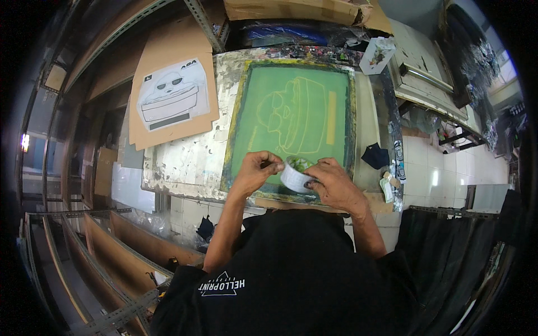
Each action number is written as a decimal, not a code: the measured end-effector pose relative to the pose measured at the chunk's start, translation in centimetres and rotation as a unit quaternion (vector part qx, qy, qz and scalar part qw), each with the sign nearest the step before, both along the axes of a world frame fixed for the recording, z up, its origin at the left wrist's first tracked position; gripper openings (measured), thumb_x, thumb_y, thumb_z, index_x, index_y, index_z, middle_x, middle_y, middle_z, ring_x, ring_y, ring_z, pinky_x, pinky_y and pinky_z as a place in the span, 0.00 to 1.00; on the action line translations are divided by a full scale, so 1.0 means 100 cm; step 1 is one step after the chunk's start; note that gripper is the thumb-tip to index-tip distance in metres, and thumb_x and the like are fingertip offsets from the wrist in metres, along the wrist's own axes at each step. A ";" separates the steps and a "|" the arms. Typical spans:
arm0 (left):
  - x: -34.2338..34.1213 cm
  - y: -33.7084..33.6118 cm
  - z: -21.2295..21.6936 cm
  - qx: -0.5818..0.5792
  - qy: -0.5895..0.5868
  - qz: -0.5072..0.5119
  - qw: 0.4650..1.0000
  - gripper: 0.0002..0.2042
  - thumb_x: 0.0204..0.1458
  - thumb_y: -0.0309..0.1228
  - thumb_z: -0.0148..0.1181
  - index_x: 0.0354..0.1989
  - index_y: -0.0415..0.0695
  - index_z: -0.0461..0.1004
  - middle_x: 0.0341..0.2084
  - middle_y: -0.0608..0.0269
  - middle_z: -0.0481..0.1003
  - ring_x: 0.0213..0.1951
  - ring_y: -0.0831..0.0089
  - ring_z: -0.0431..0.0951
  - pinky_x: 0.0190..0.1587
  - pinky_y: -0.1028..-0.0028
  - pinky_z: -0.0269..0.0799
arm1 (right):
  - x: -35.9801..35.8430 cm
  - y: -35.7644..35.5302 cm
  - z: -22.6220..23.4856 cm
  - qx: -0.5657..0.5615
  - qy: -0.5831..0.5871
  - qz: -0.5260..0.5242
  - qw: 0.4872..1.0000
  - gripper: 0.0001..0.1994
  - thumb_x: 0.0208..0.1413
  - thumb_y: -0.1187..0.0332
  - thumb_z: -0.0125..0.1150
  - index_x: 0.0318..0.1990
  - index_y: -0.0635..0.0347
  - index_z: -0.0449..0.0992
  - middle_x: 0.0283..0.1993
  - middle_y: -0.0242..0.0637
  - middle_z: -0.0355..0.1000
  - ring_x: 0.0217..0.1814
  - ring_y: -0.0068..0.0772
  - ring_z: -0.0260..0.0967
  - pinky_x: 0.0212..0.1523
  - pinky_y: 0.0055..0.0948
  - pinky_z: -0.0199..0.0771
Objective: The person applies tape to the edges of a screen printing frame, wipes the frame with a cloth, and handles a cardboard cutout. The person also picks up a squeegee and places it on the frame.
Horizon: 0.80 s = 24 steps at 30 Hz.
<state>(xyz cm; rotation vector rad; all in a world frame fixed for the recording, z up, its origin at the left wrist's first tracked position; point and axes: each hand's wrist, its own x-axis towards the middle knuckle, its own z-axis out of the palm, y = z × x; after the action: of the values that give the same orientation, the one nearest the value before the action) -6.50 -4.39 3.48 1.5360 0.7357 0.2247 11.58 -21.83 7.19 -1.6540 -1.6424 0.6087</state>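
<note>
Together, both hands, left [259, 168] and right [330, 182], grip a tape roll [294, 173] above the green screen [291, 120].

Head view: looks steeply down from above, close over the screen-printing frame [291, 126] on the worktable [185, 162].
Facing: far side up.

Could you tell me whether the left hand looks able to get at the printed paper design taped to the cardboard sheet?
Probably yes: the left hand is pinching at the tape roll, and nothing stands between it and the paper design.
</note>
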 end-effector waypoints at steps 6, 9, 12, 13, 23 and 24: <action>-0.041 -0.025 -0.032 0.047 0.024 0.107 0.993 0.02 0.55 0.20 0.60 0.33 0.33 0.75 0.23 0.63 0.76 0.27 0.79 0.74 0.31 0.76 0.71 | -0.037 -0.007 -0.008 -0.078 0.002 -0.034 0.996 0.27 0.36 0.66 0.75 0.47 0.61 0.72 0.44 0.48 0.75 0.49 0.50 0.70 0.51 0.43 0.64; -0.056 -0.046 -0.050 0.068 0.030 0.168 0.983 0.03 0.57 0.20 0.58 0.32 0.32 0.72 0.22 0.64 0.74 0.27 0.79 0.74 0.31 0.76 0.71 | -0.057 -0.003 -0.026 -0.096 -0.011 -0.034 0.995 0.29 0.33 0.67 0.74 0.47 0.62 0.71 0.44 0.49 0.75 0.49 0.51 0.69 0.50 0.42 0.64; -0.070 -0.045 -0.051 -0.027 -0.028 0.174 0.984 0.07 0.54 0.25 0.65 0.30 0.35 0.73 0.22 0.66 0.74 0.27 0.80 0.73 0.31 0.77 0.70 | -0.058 0.002 -0.027 -0.047 -0.050 -0.027 0.997 0.27 0.32 0.69 0.72 0.46 0.63 0.70 0.44 0.49 0.74 0.48 0.50 0.69 0.51 0.40 0.63; -0.073 -0.043 -0.050 -0.053 -0.046 0.169 0.983 0.08 0.54 0.26 0.66 0.29 0.35 0.73 0.22 0.66 0.74 0.27 0.80 0.73 0.31 0.77 0.70 | -0.058 0.003 -0.032 -0.017 -0.058 -0.030 0.998 0.27 0.32 0.69 0.71 0.46 0.63 0.70 0.43 0.49 0.74 0.48 0.50 0.69 0.52 0.40 0.63; -0.114 0.002 -0.037 0.020 -0.052 0.300 0.952 0.07 0.50 0.23 0.68 0.26 0.35 0.76 0.21 0.62 0.77 0.24 0.78 0.75 0.28 0.80 0.68 | -0.019 -0.039 -0.029 -0.084 -0.169 -0.161 0.969 0.26 0.28 0.67 0.71 0.42 0.60 0.75 0.41 0.46 0.71 0.49 0.50 0.66 0.54 0.44 0.63; -0.120 0.010 -0.035 0.020 -0.023 0.296 0.955 0.07 0.50 0.24 0.68 0.26 0.35 0.76 0.21 0.61 0.77 0.24 0.78 0.75 0.28 0.80 0.68 | -0.002 -0.054 -0.034 -0.094 -0.188 -0.175 0.962 0.26 0.28 0.66 0.71 0.42 0.60 0.74 0.39 0.45 0.71 0.49 0.50 0.66 0.54 0.45 0.62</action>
<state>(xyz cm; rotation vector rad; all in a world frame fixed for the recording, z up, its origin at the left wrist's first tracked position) -18.48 -3.35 -0.01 1.3074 1.1489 0.7224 11.40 -27.26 3.77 -2.2455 -1.5190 0.2877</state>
